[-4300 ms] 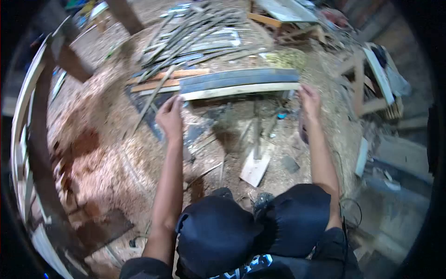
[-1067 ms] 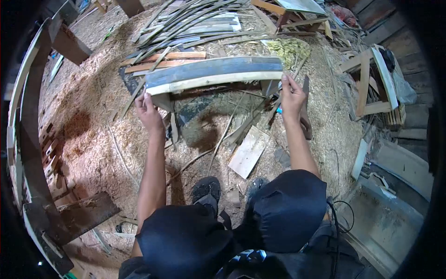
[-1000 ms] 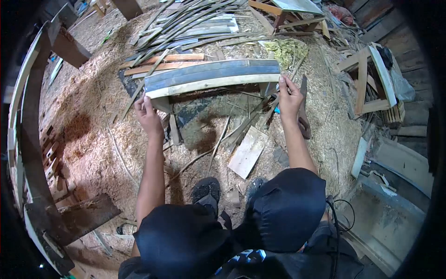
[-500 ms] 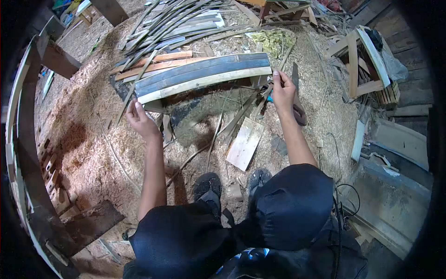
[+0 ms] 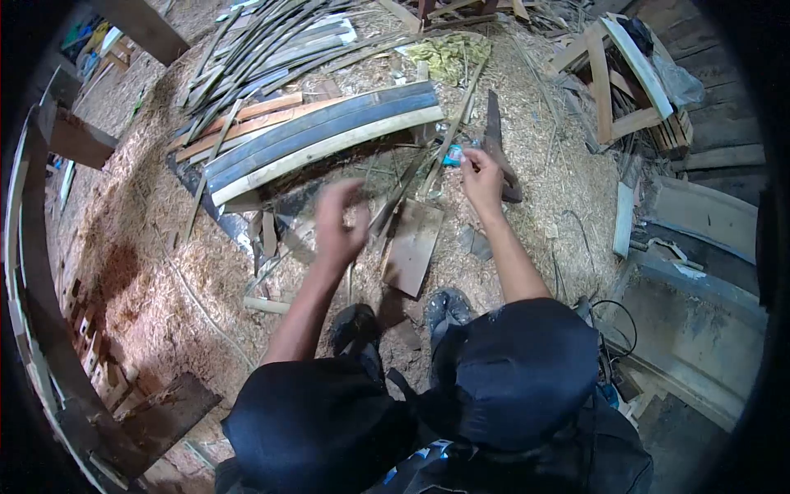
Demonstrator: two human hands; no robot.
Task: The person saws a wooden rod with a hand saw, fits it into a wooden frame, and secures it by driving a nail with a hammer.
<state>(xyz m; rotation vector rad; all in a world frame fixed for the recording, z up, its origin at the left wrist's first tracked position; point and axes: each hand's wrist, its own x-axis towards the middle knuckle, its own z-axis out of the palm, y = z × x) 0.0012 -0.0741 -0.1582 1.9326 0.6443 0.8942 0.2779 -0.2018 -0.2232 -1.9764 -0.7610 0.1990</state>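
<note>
A curved panel of dark blue-grey strips with a pale front strip (image 5: 329, 148) rests on a low support. My left hand (image 5: 339, 226) is in front of it, apart from it and smeared by motion. Its thumb stands away from its fingers, and nothing shows between them. Off the panel's right end is my right hand (image 5: 484, 183), thumb and index finger pinched together. Whatever may be between those fingertips is too small to name. Just left of them lies a small blue packet (image 5: 453, 155). A handsaw (image 5: 494, 128) lies on the shavings behind my right hand, its handle partly hidden.
Wood shavings cover the floor. A short flat board (image 5: 413, 247) lies before my shoes. Long thin strips (image 5: 271, 58) are piled at the back, beside a yellowish crumpled heap (image 5: 448, 59). A wooden frame (image 5: 605, 90) stands at right, and a dark post (image 5: 140, 29) at back left.
Both hands have let go of the panel's ends. My left hand has come in toward the middle, and my right hand has moved down beside the blue packet. The view has shifted slightly.
</note>
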